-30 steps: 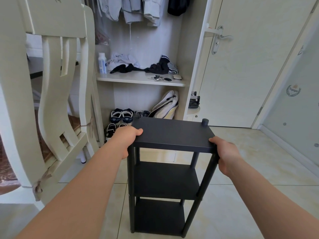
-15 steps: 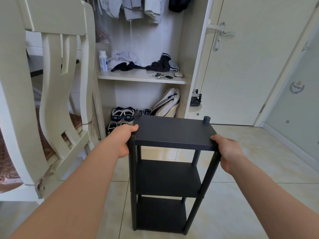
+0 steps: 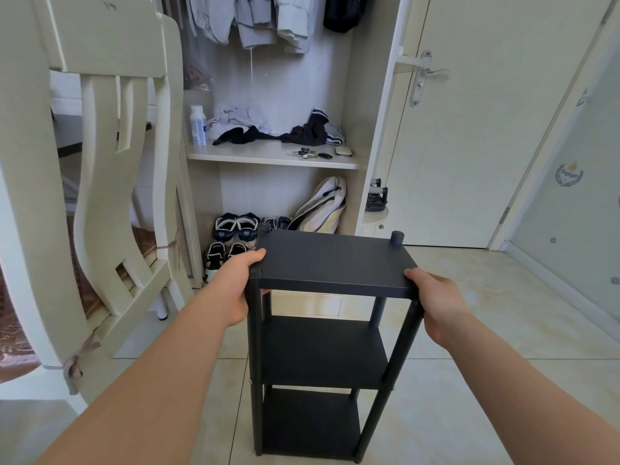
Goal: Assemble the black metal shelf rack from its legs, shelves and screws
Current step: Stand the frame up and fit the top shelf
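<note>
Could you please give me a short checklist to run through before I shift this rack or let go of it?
1. Left hand grips the top shelf at its near left corner: ok.
2. Right hand grips the near right corner: ok.
3. Rack stands upright with three shelves in place: ok.
4. Corners finished alike: probably not ok; a stub sticks up at the far right corner, none at the near corners.
5. All feet flat on the floor: cannot tell; the far feet are hidden.
6. Room on the left: not ok for shifting that way; the chair stands close.
</note>
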The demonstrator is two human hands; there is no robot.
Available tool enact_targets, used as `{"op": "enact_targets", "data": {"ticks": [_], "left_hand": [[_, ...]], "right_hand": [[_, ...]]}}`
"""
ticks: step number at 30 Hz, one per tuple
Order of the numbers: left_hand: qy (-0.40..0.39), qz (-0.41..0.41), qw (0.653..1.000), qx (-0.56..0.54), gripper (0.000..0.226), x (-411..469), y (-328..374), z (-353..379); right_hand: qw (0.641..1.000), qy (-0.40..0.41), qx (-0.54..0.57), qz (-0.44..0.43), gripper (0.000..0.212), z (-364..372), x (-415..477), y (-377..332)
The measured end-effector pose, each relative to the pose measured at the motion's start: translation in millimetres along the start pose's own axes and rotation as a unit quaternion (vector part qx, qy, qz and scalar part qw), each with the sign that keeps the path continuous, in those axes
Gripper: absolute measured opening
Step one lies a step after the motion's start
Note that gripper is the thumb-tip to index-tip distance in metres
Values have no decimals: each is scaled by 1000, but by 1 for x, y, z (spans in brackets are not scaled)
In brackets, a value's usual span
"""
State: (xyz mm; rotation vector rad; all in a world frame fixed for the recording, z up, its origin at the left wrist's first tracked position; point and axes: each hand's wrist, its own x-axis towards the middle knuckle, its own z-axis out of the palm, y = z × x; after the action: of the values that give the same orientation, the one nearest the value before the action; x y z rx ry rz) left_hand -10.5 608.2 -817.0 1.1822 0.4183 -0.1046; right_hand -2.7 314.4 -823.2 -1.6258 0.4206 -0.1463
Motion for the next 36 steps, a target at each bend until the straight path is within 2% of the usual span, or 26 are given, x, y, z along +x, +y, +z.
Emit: {"op": "enact_targets", "data": {"ticks": [3,15,23,32,36], "left_hand": [[-19,-4,1000,-8,21,2,2,-1],[-10,-7,1000,19,15,6,5,-1],[-39,6,999,-4,20,1,-3,-3],[-42,6,999,23,37,0,-18,-7],[-23,11,1000,2,33,1,-19,-5]], "right_hand": [[1000,-5,2,-8,21,1,1,1],[1000,-6,-3,-12,24,1,2,2],[1000,-14,12,-15,22,-2,4,4],[1000,-11,9,-18,24,-7,10,6],[1000,1,4,-19,27,-6,13,6]]}}
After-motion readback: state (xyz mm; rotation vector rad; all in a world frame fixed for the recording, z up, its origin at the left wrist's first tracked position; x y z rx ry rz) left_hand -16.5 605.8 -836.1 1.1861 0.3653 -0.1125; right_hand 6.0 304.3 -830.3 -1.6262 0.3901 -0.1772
